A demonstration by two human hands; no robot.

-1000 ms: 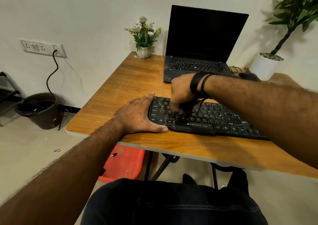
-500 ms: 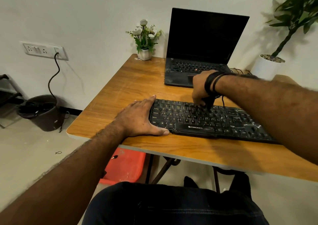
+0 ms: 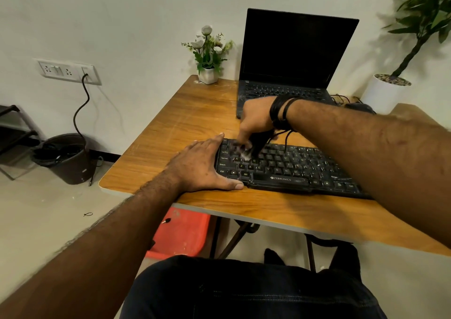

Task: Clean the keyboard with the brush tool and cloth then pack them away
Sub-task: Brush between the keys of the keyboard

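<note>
Black keyboard (image 3: 288, 169) on wooden table (image 3: 195, 113), left hand (image 3: 202, 167) flat, fingers together, bracing its left end, right hand (image 3: 256, 121) gripping blurred brush tool (image 3: 256, 145) on far-left keys

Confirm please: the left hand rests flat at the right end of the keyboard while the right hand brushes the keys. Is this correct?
Not quite. In the head view the left hand rests flat at the left end of the keyboard, not the right; the right hand does brush the keys.
</note>
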